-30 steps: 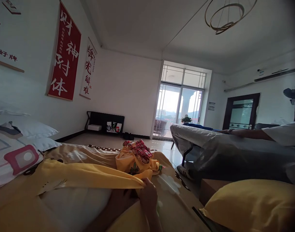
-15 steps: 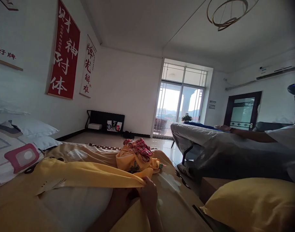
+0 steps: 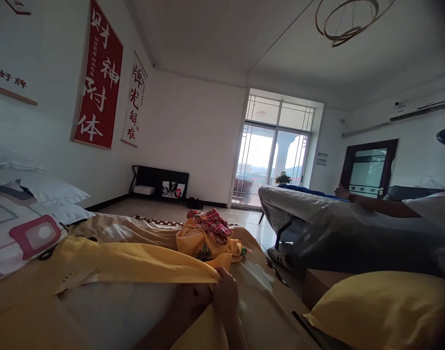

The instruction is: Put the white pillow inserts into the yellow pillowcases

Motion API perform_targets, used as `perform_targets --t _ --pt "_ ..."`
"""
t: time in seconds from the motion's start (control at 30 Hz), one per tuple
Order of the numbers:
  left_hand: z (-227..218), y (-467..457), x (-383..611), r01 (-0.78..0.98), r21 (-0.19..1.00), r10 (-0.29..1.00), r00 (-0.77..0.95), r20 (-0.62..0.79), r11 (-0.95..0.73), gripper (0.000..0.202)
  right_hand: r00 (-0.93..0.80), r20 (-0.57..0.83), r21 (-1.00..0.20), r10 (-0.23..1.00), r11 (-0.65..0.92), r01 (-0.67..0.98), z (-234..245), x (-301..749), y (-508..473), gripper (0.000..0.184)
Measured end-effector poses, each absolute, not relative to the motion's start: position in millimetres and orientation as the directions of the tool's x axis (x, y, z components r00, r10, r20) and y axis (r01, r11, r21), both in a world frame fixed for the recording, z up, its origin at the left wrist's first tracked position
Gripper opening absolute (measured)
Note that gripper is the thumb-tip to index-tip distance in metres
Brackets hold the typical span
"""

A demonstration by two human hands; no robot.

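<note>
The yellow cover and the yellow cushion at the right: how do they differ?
The yellow cover is held by its edge in the right hand; the yellow cushion shows no hand on it. The cover is pulled into a band-like fold, while the cushion looks plump. The cover shows dark printed dots; the cushion's visible side looks plain. Both are yellow.

Two hands belong to the wearer, a left hand (image 3: 196,295) and a right hand (image 3: 225,294), and one arm (image 3: 382,206) to a co-worker. There are one yellow case (image 3: 134,262), one yellow pillow (image 3: 382,308), one patterned pillow (image 3: 34,236) and several white pillows (image 3: 56,187), overlapping too much to count. The room shows three scrolls (image 3: 101,75), two doors (image 3: 370,170), two boxes (image 3: 326,284), one bag (image 3: 173,189), one rack (image 3: 178,174), one clothes heap (image 3: 207,238), one plant (image 3: 282,179), one lamp (image 3: 339,40) and one air conditioner (image 3: 422,112).
</note>
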State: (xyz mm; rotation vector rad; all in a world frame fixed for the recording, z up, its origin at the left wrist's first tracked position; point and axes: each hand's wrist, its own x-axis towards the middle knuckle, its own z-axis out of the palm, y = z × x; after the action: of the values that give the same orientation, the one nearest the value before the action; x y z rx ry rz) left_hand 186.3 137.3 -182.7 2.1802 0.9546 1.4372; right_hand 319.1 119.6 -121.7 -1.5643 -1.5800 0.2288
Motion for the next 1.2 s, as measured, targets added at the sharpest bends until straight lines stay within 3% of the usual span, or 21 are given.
perform_targets --t 0.27,0.47,0.6,0.7,0.97,1.1,1.2 --pt "-187 138 189 0.009 0.800 0.772 0.267 0.577 -0.600 0.037 0.186 0.405 -0.688 0.895 0.164 0.707 -123 321 121 0.039" --pt "-196 150 185 -0.189 0.836 0.802 0.238 0.548 -0.515 0.058 0.180 0.414 -0.678 0.892 0.170 0.715 -127 323 124 0.037" --pt "-203 161 175 -0.054 0.886 0.884 0.051 0.464 -0.461 0.058 0.202 0.422 -0.653 0.884 0.142 0.744 -129 323 126 0.038" --pt "-202 162 173 0.036 0.895 0.896 0.008 0.444 -0.444 0.054 0.201 0.422 -0.663 0.884 0.150 0.733 -129 322 126 0.039" --pt "-173 145 200 -0.029 0.866 0.839 0.235 0.492 -0.499 0.044 0.203 0.450 -0.733 0.870 0.230 0.640 -110 323 116 0.040" --pt "-160 147 214 0.085 0.828 0.810 0.281 0.514 -0.555 0.034 0.222 0.520 -0.704 0.825 0.266 0.658 -98 326 108 0.038" --pt "-155 158 233 0.261 0.732 0.774 0.295 0.561 -0.629 0.034 0.261 0.535 -0.702 0.803 0.251 0.667 -95 328 104 0.039"
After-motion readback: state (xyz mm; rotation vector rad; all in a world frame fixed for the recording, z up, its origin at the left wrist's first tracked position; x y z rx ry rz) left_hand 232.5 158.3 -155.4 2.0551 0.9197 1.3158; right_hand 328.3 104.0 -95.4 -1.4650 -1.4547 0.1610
